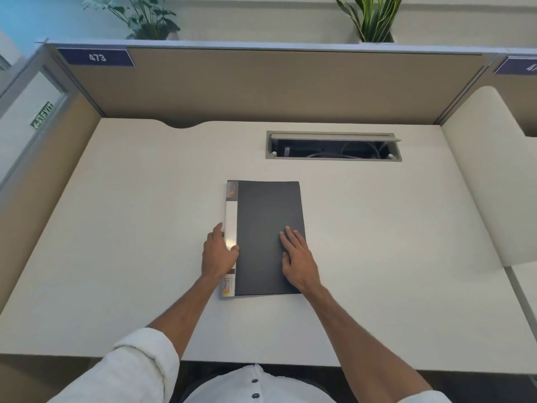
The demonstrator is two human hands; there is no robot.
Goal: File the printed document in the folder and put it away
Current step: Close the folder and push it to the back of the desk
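Note:
A dark grey folder [266,216] with a white spine strip lies closed and flat in the middle of the white desk [130,228]. My left hand [218,253] rests at the spine edge, thumb over the white strip and fingers along the side. My right hand [297,257] lies flat on the cover near its right edge, fingers spread. No printed document is in sight.
An open cable tray [334,146] is set into the desk behind the folder. Beige partition walls [261,85] close off the back and left. A white panel [488,184] stands at the right. Plants sit on top of the partition.

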